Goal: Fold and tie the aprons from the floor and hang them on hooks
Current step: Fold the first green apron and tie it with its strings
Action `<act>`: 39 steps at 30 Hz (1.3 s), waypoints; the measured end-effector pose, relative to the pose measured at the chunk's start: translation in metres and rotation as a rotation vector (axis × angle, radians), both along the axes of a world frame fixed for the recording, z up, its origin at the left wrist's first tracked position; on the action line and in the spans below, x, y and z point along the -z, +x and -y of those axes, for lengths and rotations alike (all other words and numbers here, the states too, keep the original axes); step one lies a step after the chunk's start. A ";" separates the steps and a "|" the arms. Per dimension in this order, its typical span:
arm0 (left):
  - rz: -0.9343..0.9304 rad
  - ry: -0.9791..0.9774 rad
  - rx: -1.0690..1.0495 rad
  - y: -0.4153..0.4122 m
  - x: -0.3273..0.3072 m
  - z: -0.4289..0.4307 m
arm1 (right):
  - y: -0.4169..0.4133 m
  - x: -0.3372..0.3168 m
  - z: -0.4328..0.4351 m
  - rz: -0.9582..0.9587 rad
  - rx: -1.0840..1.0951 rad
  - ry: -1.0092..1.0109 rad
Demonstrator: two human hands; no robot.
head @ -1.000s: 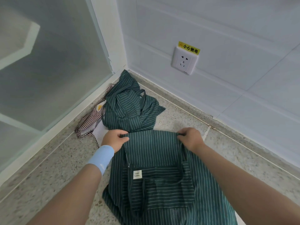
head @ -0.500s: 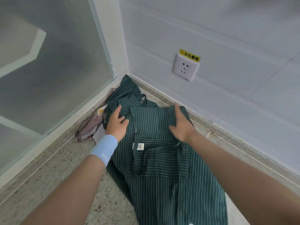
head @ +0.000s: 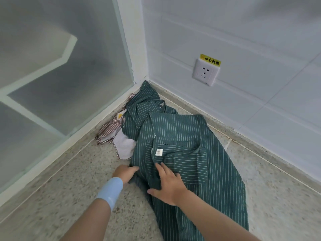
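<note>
Three aprons lie on the speckled floor in the corner: two of dark green cloth with thin white stripes and one in a brown-and-white check. The flat apron, one of the green pair, is spread out nearest the person, with one small white label sewn by its pocket. The bunched apron, the other green one, is crumpled right in the corner, and the flat one's top edge overlaps it. The checked apron lies beside the frosted glass panel, partly under the green cloth. Both hands are at the flat apron's near left side. The right hand lies flat on the cloth, fingers spread. The left hand, with one blue wristband, touches the cloth's left edge; I cannot tell whether it grips the cloth, as its fingertips are hidden. The white wall carries one socket with one yellow sticker above it.
</note>
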State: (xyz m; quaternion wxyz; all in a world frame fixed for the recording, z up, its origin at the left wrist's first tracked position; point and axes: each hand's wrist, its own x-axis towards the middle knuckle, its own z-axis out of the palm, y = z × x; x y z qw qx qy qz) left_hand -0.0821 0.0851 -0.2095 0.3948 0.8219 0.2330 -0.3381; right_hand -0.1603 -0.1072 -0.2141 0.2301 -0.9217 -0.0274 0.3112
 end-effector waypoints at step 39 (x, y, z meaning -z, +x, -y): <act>-0.285 0.029 0.392 -0.079 -0.090 -0.079 | -0.059 -0.063 -0.050 0.043 0.473 0.583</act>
